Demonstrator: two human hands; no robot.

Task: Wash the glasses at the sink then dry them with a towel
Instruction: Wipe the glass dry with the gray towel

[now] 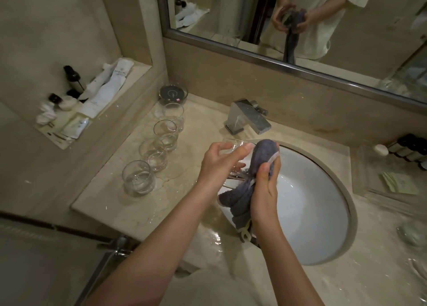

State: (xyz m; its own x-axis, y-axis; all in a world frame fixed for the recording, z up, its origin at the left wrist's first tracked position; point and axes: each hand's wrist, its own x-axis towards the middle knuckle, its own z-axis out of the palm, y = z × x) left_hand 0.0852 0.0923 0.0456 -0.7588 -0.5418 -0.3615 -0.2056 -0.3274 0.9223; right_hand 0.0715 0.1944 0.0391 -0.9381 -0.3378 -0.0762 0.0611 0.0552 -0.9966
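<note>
Hands work above the left rim of the white sink [323, 224]: left hand [219, 164] curls around 1 clear glass [233, 148] to steady it while right hand [265, 185] grips a grey towel [261, 157] against it, apparently drying; 4 glasses [159, 144] stand left of the sink.

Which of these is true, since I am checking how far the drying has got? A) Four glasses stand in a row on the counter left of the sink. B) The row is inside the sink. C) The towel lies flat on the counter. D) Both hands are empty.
A: four glasses stand in a row on the counter left of the sink, while the left hand holds a fifth glass and the right hand grips the towel.
</note>
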